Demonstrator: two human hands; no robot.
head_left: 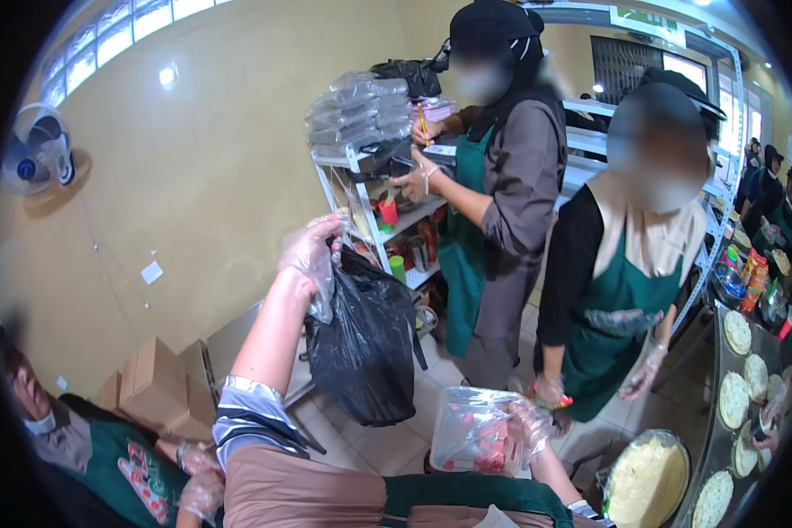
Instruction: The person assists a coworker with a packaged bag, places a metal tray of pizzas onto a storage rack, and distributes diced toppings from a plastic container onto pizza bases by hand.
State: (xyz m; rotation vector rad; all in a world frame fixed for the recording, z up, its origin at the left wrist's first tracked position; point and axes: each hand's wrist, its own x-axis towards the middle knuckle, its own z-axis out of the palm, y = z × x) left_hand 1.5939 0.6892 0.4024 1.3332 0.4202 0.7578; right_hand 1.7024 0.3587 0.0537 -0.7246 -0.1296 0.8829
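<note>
My left hand [310, 255], in a clear plastic glove, is raised and closed on the top of a black plastic bag [362, 339]. The bag hangs down full-looking; its contents are hidden. Lower and to the right, my gloved right hand [533, 427] grips the side of a clear plastic container [456, 422]. Red and pink pieces [494, 447] lie inside it, towards my right hand. A bowl of pale yellow batter [647, 484] stands to the right of that hand.
Two people in green aprons [629, 299] stand ahead, one writing beside a white shelf [353, 160]. Another person [123, 466] is at lower left near cardboard boxes [154, 383]. At right, a dark griddle [720, 440] bears several round pancakes [735, 400].
</note>
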